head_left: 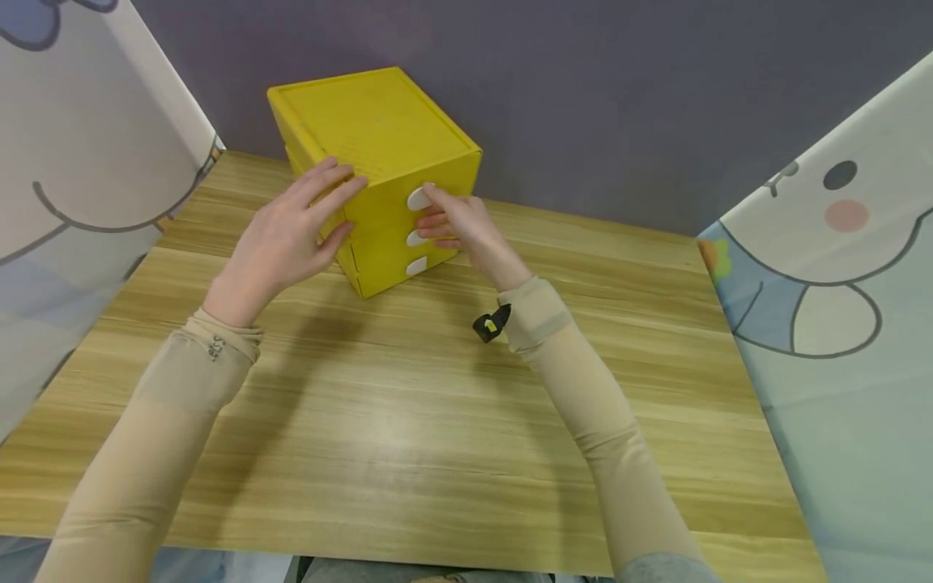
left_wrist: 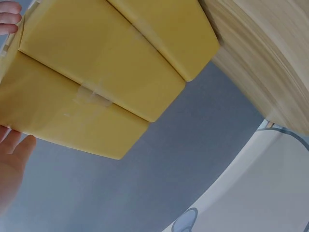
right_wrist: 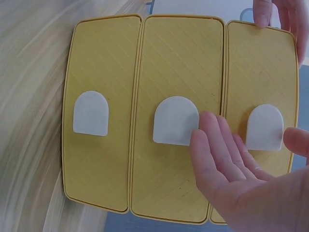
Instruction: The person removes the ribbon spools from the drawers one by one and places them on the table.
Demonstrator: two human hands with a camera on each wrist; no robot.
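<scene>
As seen from the head camera, a yellow 3-drawer box point(head_left: 379, 121) at the back of a wooden table point(head_left: 379, 453), left of centre, all 3 fronts apparently closed. Left hand point(head_left: 280, 235) open, fingers loosely extended at the front left top edge. Right hand point(head_left: 474, 227) also open, thumb at the top white tab point(head_left: 419, 199), fingertips beside the middle white tab point(head_left: 415, 239), no pinch evident. Main risk, in judgement: dragging or tipping of the whole box from a tug on 1 tab, given so light a brace. Also possible: snagging of 2 drawers at once, with fingers so near 2 tabs. Dark lettering on the left cuff point(head_left: 219, 344), too small to read; on the black wrist fitting point(head_left: 490, 325) at right, a yellow-green mark, no legible word.

From the left wrist, the box's side, left fingertips at its edge, clear tape point(left_wrist: 94, 96) across 1 seam. Possible binding of neighbouring drawers from that tape. No writing visible.

From the right wrist, 3 fronts side by side, each white tab plain, without letters or logo. Clear gap between right thumb and fingers; slipping off the tab plausible from so slight a contact.
</scene>
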